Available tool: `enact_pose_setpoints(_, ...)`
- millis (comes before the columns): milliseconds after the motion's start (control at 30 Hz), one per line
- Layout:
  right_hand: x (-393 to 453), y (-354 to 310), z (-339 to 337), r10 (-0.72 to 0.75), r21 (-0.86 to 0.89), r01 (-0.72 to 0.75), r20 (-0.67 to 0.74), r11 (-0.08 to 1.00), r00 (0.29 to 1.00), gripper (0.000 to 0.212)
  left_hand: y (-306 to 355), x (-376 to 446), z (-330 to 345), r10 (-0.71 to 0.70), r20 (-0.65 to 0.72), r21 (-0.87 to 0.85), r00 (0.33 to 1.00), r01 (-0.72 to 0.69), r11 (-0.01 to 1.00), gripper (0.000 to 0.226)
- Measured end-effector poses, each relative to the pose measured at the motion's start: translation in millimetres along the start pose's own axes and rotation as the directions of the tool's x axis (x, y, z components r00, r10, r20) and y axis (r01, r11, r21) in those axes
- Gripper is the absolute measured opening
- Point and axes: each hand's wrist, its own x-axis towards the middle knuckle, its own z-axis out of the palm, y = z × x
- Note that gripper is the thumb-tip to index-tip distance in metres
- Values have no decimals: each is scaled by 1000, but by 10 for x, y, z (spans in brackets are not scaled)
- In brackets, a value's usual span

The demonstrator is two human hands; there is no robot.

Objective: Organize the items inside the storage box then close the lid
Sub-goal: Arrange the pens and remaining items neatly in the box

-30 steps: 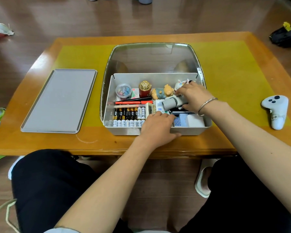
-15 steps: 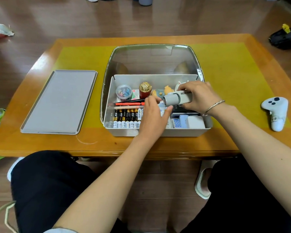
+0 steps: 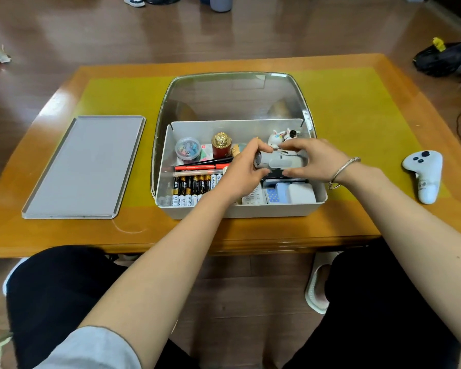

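Observation:
A grey storage box (image 3: 240, 213) stands in the middle of the table, its clear hinged lid (image 3: 234, 97) tilted up behind it. Above the box's right half I hold a grey cylinder-shaped device (image 3: 280, 161) level. My left hand (image 3: 244, 171) grips its left end and my right hand (image 3: 316, 162) grips its right end. Inside the box lie a row of batteries (image 3: 192, 189), red and black pens (image 3: 201, 165), a tub of clips (image 3: 187, 148), a red gold-capped bottle (image 3: 221, 145), small figurines (image 3: 280, 136) and white and blue packs (image 3: 290, 193).
A flat grey tray (image 3: 85, 166) lies on the table left of the box. A white game controller (image 3: 425, 175) lies to the right. The table (image 3: 277, 235) has a yellow mat (image 3: 357, 115). A slipper (image 3: 317, 288) sits on the floor under the table.
My right hand has lifted the grey device up out of the box. My left hand left the box's front items, rose and took hold of the device's left end.

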Motion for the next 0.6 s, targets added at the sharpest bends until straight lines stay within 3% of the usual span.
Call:
enact_pose_setpoints(133, 55, -5, -22, 45, -56, -41, 70, 998, 997, 66, 17, 74, 39, 43, 33, 46, 999, -45, 998, 39)
enact_pose_setpoints(267, 152, 22, 23, 25, -158, -23, 10, 987, 1000, 58, 27, 118, 69, 36, 27, 162, 999, -40, 986, 41)
enact_pose_setpoints(367, 203, 65, 54, 49, -295, -53, -20, 954, 999, 59, -1, 97, 80, -4, 15, 342, 1000, -2, 940, 60)
enact_pose_setpoints(600, 201, 91, 96, 109, -358, -62, 111, 931, 988, 53, -38, 0, 131, -117, 154, 549, 981, 14, 836, 60)
